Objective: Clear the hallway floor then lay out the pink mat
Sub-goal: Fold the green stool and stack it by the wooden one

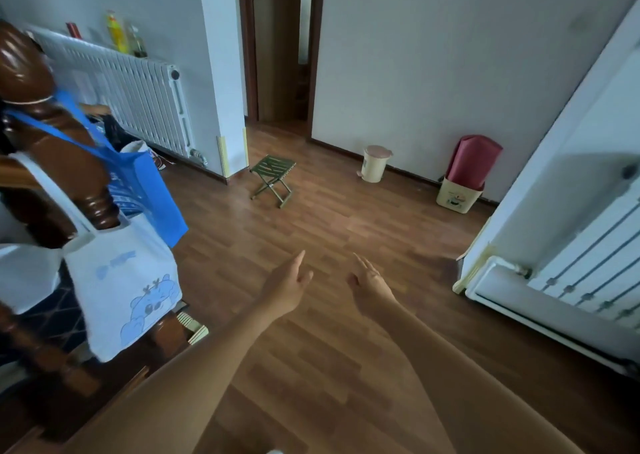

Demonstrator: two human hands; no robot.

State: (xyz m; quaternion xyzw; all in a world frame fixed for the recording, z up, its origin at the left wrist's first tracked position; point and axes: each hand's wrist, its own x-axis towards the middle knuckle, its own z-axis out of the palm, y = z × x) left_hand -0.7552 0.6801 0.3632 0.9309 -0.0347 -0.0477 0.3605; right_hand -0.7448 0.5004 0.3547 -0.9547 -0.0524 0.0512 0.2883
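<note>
The left hand (285, 289) and the right hand (370, 285) reach out side by side over the wooden floor (311, 367), a little apart. Both have their fingers straight and loose and hold nothing. Close by on the left, a carved dark wooden post (52, 148) carries a white tote bag (128, 291) printed with a blue cartoon animal, and a blue bag (152, 190) hangs from the same post just behind it. On the right a white radiator (571, 280) runs low along the wall beside a white door. Further out, a small green folding stool (273, 180) stands alone on the boards near the corner of a white pillar. Past it, against the far wall, sits a cream pedal bin (374, 164) with a pinkish lid. To its right the pink mat (472, 161) is rolled up and stands on end in a pale yellow basket (457, 199), leaning on the wall, well apart from both hands. On the left wall a long white radiator (121, 86) has bottles (117, 32) on top, and a dark-framed doorway (280, 48) opens at the far end.
</note>
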